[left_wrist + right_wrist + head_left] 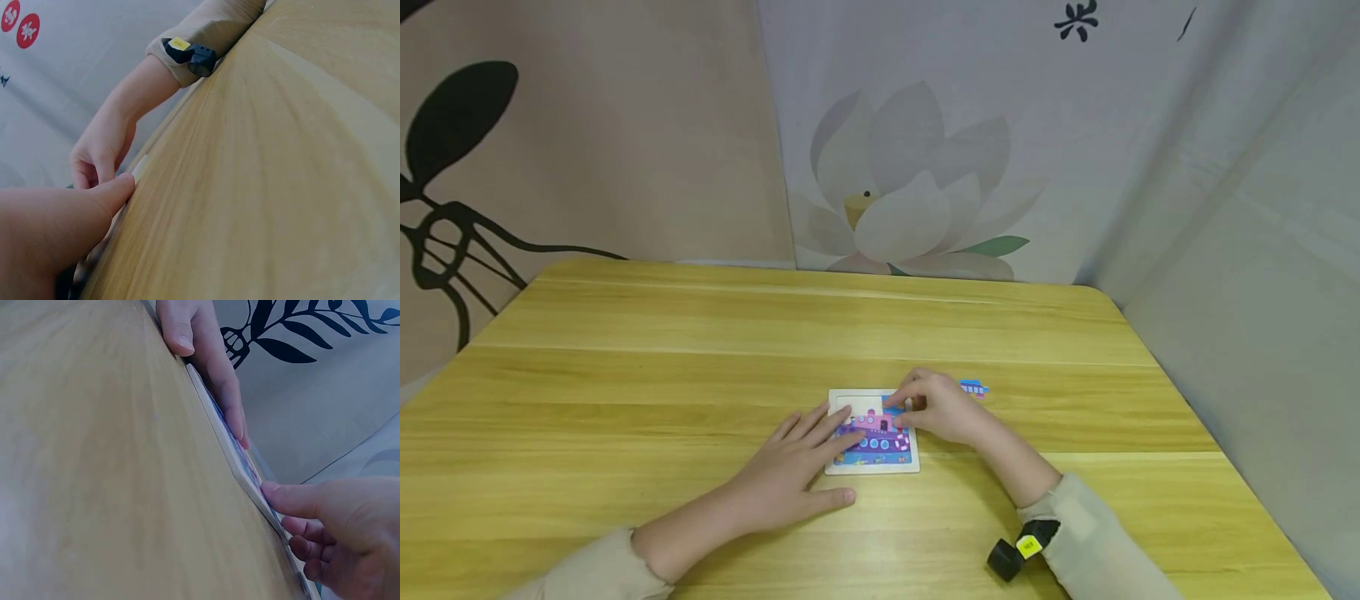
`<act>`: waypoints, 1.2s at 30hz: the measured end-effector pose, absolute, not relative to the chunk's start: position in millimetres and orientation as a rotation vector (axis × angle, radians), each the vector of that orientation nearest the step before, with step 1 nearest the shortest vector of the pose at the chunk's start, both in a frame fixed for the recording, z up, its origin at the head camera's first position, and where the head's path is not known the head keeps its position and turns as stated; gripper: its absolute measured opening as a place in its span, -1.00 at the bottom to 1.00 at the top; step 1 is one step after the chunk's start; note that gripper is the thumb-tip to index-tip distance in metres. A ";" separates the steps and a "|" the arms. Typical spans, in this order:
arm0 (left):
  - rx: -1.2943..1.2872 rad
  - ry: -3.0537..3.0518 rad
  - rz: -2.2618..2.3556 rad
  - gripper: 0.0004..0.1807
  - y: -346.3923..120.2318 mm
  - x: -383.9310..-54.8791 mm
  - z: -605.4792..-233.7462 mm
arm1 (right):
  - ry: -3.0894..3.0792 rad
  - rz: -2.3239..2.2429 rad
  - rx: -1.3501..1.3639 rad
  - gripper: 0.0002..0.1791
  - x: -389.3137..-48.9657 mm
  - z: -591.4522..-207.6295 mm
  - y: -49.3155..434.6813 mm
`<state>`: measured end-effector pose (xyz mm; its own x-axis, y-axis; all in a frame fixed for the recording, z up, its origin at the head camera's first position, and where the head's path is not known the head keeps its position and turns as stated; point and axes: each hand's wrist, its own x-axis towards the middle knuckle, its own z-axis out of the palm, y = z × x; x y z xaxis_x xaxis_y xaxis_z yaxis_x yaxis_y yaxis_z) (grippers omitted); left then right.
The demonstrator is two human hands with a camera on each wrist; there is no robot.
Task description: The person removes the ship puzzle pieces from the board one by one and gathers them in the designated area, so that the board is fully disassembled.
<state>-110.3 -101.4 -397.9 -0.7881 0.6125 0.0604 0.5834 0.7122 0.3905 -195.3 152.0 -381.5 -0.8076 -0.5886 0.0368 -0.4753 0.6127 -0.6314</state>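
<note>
A small jigsaw puzzle in a white frame lies flat on the table, with a pink and purple ship on blue. Its upper left part shows bare white board. My left hand rests on the puzzle's left side, fingers straight and spread, thumb on the wood below. At the upper right corner my right hand pinches a blue puzzle piece between thumb and index finger, partly hidden by the fingers. The right wrist view shows the right thumb at the frame's edge.
A loose blue puzzle piece lies on the wooden table just beyond the right hand. A black wrist camera is strapped at the right sleeve. A printed curtain hangs behind the table.
</note>
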 end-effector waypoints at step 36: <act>0.987 2.829 0.628 -0.19 -101.6 -110.7 -399.5 | 2.751 -1.097 -0.767 -0.61 -185.8 -385.0 145.4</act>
